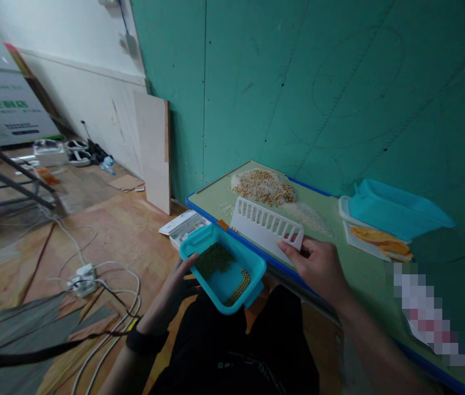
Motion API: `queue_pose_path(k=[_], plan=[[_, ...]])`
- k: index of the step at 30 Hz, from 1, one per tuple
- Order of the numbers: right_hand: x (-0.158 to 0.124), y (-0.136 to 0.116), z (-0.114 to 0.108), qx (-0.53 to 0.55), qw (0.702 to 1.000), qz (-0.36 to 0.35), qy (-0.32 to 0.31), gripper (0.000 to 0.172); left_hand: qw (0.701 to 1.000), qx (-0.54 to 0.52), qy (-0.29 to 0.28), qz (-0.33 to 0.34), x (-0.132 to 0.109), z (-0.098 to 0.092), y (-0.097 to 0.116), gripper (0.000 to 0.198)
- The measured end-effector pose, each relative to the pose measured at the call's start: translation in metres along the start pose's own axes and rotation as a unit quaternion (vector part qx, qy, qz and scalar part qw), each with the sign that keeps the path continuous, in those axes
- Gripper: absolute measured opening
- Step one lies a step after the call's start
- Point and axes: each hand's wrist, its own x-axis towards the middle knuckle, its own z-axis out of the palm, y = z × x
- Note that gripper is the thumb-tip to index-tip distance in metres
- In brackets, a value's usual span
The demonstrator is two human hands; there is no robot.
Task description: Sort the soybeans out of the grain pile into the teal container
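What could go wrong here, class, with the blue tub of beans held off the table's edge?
1. The blue tub is tilted, held only by the left hand; its green beans may spill onto the floor.
2. The white slotted scraper in the right hand might sweep grain past the tub.

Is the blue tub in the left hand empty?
No, the blue tub held by the left hand contains green and yellow beans.
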Motion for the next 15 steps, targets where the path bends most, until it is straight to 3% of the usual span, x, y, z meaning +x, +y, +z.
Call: queue_pose_path(k=[10,15], plan=[[-0.009,-0.005,-0.002,0.022,1.000,-0.002,0.008,0.026,1.000,0.005,0.000,0.010,-0.003,0.002,0.002,0.082],[0.012,0.025,-0.016,0.015,0.995,0.063,0.080,0.031,1.000,0.006,-0.018,0.009,-0.005,0.004,-0.001,0.083]])
